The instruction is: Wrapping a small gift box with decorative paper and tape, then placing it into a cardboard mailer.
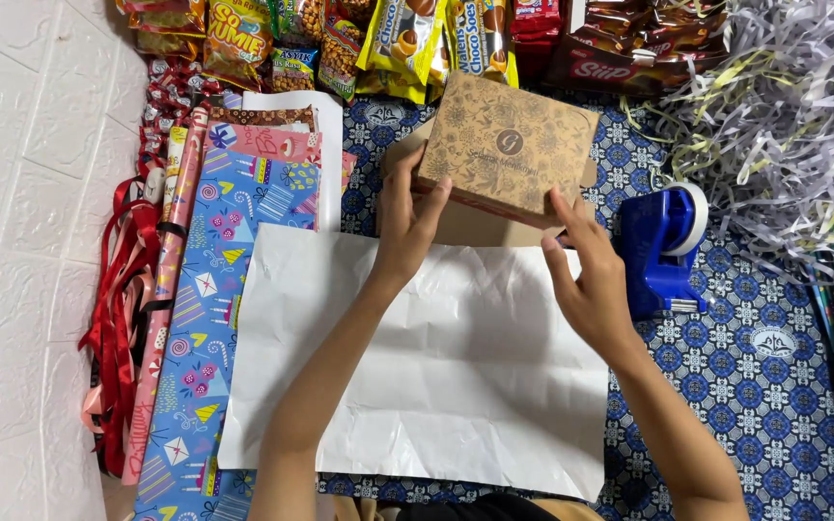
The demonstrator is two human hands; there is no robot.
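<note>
Box (506,145) held at both ends above the white paper (436,367).

The brown patterned box was tilted, its far edge near the snack packets (388,39); the left hand (407,227) gripped its left end, fingers (433,205) closed on the edge, and the right hand (586,280) clasped the lower right corner (thumb against the side). Gift wrap (234,251) and ribbons (118,318) lay left, a blue tape dispenser (663,246) right, shredded paper (784,116) beyond.

White sheet (456,386) open; tape dispenser (663,246) blocks right, snack packets (398,39) behind box (509,145)
</note>
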